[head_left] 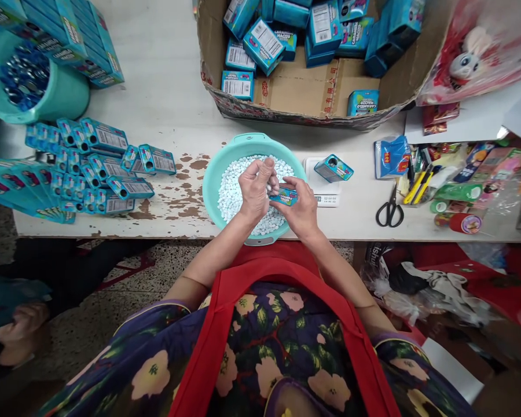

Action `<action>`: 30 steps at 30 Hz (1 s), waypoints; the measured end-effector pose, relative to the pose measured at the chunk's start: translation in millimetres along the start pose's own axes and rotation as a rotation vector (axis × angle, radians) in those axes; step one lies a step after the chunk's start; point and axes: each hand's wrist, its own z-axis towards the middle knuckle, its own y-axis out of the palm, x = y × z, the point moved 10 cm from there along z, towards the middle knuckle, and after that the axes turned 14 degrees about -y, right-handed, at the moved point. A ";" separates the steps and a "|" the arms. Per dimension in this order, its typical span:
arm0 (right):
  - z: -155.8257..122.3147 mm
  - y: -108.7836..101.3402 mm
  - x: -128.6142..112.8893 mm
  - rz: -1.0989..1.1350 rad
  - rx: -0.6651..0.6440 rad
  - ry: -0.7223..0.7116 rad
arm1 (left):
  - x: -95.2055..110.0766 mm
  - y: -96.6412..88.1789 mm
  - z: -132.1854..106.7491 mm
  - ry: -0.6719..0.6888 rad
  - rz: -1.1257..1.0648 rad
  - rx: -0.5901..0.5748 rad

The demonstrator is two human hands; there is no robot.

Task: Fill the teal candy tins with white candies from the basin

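Observation:
A teal basin (219, 168) full of small white candies (232, 194) sits at the table's near edge. Over it my right hand (301, 208) grips a small blue candy box (285, 197). My left hand (256, 188) is pinched closed just above the box's end, holding something I cannot make out, probably candies. A second blue box (333, 168) rests on a small white scale (325, 191) to the right of the basin.
Several open blue boxes (108, 171) lie stacked at left, beside a teal tub (30, 81). A cardboard carton (304, 87) with filled boxes stands behind the basin. Scissors (389, 209), tape rolls and pens clutter the right side.

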 end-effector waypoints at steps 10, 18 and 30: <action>3.4 0.4 0.6 0.020 0.021 -0.015 | -2.6 -0.7 6.9 -0.011 -0.033 0.029; -4.6 4.7 16.2 0.199 0.070 0.024 | -8.4 -31.1 29.3 -0.321 -0.191 0.082; -17.7 -6.8 16.7 0.352 0.112 0.018 | -51.0 -71.1 58.5 -0.043 0.964 0.190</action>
